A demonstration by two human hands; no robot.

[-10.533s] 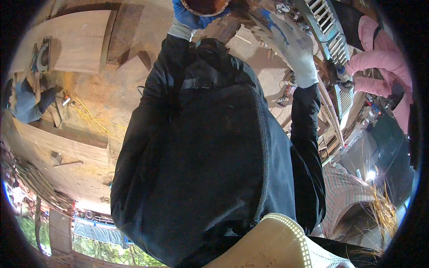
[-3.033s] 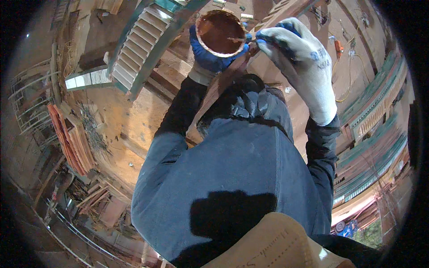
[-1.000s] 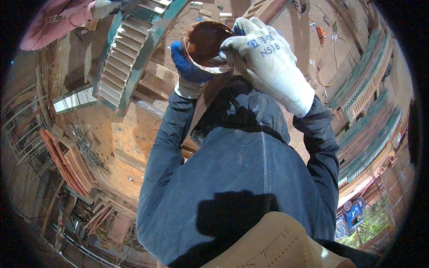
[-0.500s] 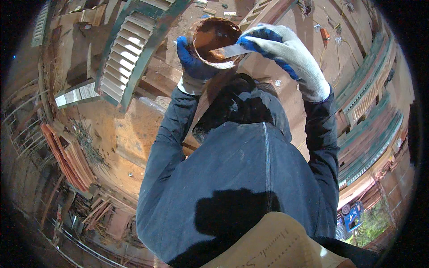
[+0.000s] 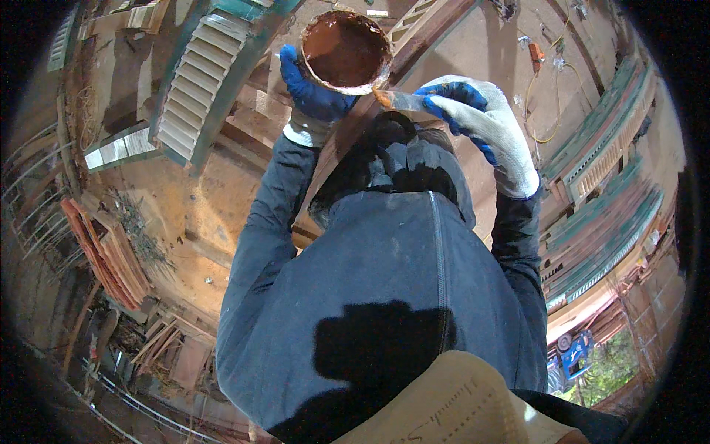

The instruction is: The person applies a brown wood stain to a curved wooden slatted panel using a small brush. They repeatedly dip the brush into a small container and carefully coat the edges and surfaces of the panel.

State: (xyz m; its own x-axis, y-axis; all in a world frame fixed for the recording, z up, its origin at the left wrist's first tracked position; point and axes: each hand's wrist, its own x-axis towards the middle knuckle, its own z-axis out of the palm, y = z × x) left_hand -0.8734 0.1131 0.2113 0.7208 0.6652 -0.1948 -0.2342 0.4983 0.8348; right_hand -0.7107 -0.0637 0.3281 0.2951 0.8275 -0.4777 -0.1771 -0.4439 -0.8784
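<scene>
My left hand (image 5: 319,96), in a white and blue coated work glove, is wrapped round a round tub (image 5: 379,74) with a smeared rim. Reddish-brown paste (image 5: 345,50) coats the inside of the tub. In my gloved right hand (image 5: 481,122) is a putty knife (image 5: 405,101), pinched between thumb and fingers. Its flat blade points left and carries an orange-brown dab at the tip. That tip lies just below the tub's lower right rim; whether it touches the rim I cannot tell.
A green-framed louvred shutter (image 5: 200,89) stands to the left. More shutters (image 5: 592,177) are stacked at the right. Reddish boards (image 5: 103,251) are piled at the lower left. A yellow cord (image 5: 556,133) and an orange tool-like object (image 5: 536,55) lie on the ground.
The putty knife has come out of the tub and down to just below its rim. My left hand has shifted the tub slightly up and left, its opening now facing more fully into view.
</scene>
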